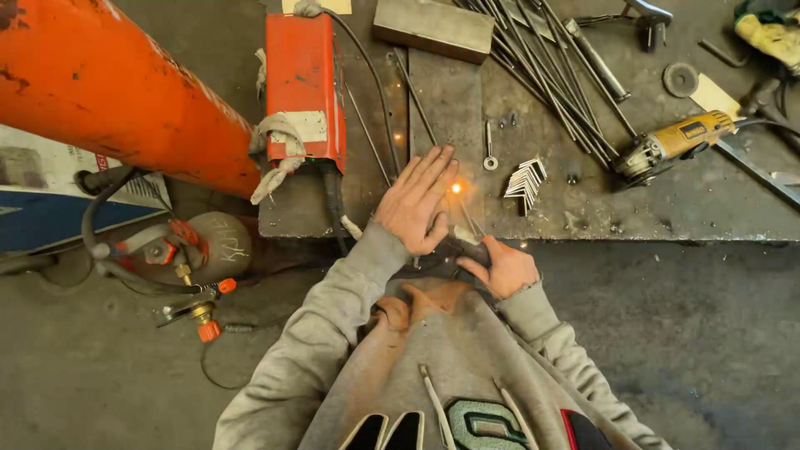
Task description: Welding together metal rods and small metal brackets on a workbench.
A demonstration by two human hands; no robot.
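My left hand (pixel 417 200) lies flat on the steel workbench (pixel 667 212), fingers straight and together, right beside a bright orange glowing spot (pixel 456 188) on the metal. My right hand (pixel 502 267) is closed around a dark electrode holder (pixel 464 248) near the bench's front edge. A thin welding rod (pixel 468 218) runs from the holder up to the glow. A few sparks lie around it. Both arms wear grey sleeves.
A red welding machine (pixel 304 83) stands on the bench's left end. A stack of bent metal angles (pixel 525 179), long steel rods (pixel 550 75), a steel block (pixel 433 29) and a yellow angle grinder (pixel 675 142) lie further back. An orange cylinder (pixel 108 92) and a small gas bottle (pixel 212 246) are left.
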